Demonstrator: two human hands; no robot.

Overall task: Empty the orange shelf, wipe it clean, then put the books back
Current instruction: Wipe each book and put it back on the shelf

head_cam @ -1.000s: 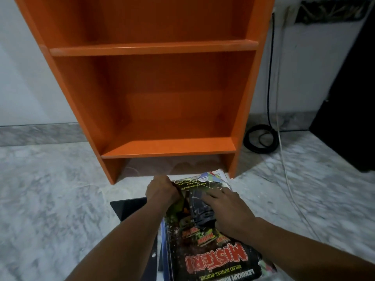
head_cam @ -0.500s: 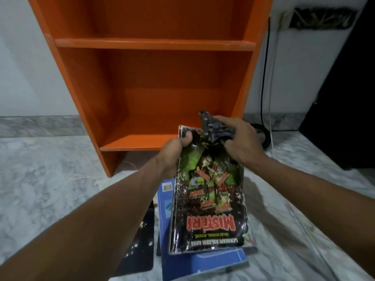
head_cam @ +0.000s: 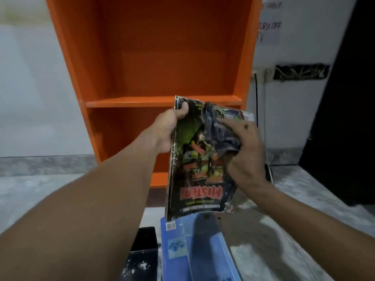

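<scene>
The orange shelf stands against the wall with nothing on its visible boards. In front of its middle board I hold a dark, worn "Misteri" book upright in the air. My left hand grips the book's top left corner, thumb on the cover. My right hand presses a crumpled dark grey cloth against the cover's upper right. A blue book lies flat on the floor below, beside a black book.
Grey marble floor surrounds the shelf. Cables hang from a wall socket just right of the shelf. A dark cabinet stands at the far right. A paper note is stuck on the wall.
Both hands lifted the Misteri book with the cloth off the floor stack and raised it to the middle shelf board; my view tilted upward.
</scene>
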